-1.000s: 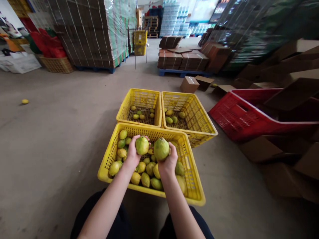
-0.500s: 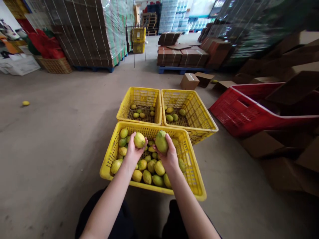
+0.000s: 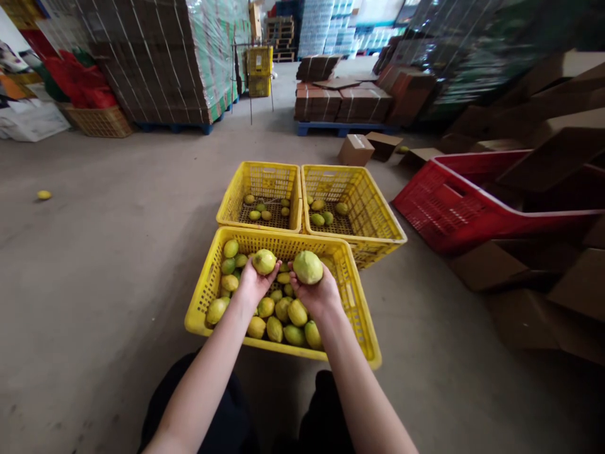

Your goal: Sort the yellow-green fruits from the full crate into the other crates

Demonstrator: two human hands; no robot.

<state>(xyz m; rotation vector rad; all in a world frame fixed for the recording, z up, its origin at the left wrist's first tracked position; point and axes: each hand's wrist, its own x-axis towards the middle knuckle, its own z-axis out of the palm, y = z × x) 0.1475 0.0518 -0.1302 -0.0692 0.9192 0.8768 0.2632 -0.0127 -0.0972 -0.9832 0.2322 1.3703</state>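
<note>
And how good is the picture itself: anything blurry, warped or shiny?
Head view, middle: the larger held fruit looks fairly sharp; head view, upper left: plastic wrap catches a pale sheen; head view, right: the red plastic crate looks stretched toward the edge, the cardboard boxes there dim and soft.

Bare left hand (image 3: 255, 282), bare right hand (image 3: 321, 291), sleeveless forearms (image 3: 212, 366), dark legwear (image 3: 240, 413)

Right of my fingers (image 3: 276, 272): red plastic crate (image 3: 437, 208). Beyond them: small cardboard carton (image 3: 353, 152), blue pallet (image 3: 326, 129) bearing strapped cardboard (image 3: 362, 105).
</note>
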